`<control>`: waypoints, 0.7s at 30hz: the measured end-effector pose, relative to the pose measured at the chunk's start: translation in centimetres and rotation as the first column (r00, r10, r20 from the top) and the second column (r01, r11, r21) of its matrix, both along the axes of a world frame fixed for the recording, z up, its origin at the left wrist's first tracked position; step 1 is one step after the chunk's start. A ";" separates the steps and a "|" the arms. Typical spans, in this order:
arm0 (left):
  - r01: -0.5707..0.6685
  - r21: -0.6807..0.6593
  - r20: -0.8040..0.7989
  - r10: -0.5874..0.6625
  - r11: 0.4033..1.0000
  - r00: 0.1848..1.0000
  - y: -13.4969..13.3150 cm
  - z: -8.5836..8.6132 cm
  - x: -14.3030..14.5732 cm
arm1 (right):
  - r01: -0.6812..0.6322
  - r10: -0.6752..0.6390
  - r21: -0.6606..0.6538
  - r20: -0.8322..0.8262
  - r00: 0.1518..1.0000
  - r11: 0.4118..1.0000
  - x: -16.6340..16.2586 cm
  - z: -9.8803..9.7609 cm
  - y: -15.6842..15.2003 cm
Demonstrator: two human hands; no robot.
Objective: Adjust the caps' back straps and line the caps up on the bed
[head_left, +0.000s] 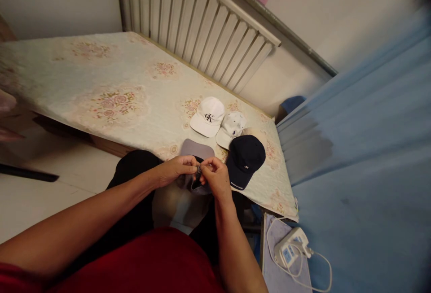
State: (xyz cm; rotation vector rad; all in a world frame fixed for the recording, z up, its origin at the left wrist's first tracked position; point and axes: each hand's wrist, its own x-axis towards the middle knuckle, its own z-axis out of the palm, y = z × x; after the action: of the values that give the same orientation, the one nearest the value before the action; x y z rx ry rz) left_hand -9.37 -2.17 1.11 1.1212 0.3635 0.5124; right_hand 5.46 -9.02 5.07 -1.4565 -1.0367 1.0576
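Both hands — left hand (175, 171), right hand (215, 177) — pinch the grey cap (195, 151) at frame centre, beside a dark cap (245, 158).

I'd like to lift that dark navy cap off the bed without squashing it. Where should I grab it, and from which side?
Take the navy cap by its brim, which points toward the near edge of the bed and lies flat and stiff. Come from the near side: white caps crowd its far side, and both hands work a grey cap to its left.
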 end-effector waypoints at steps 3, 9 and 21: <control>0.006 0.014 -0.040 -0.005 1.000 0.999 0.0 0.0 0.0 | 0.027 -0.027 0.014 -0.001 1.000 1.000 0.0 -0.3 0.1; -0.035 0.019 -0.041 0.036 0.999 0.999 -0.1 0.2 0.2 | 0.044 -0.043 0.034 -0.037 0.998 0.998 -0.1 -0.7 0.1; -0.008 -0.062 0.048 0.011 0.998 0.999 0.2 -0.4 0.1 | 0.002 0.000 0.016 -0.137 0.991 1.000 0.4 -1.2 0.3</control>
State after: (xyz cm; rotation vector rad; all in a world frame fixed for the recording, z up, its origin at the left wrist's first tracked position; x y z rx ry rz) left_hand -9.26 -1.96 0.72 1.0464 0.3403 0.5328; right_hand 5.88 -8.74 3.83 -1.3512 -0.9440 1.1295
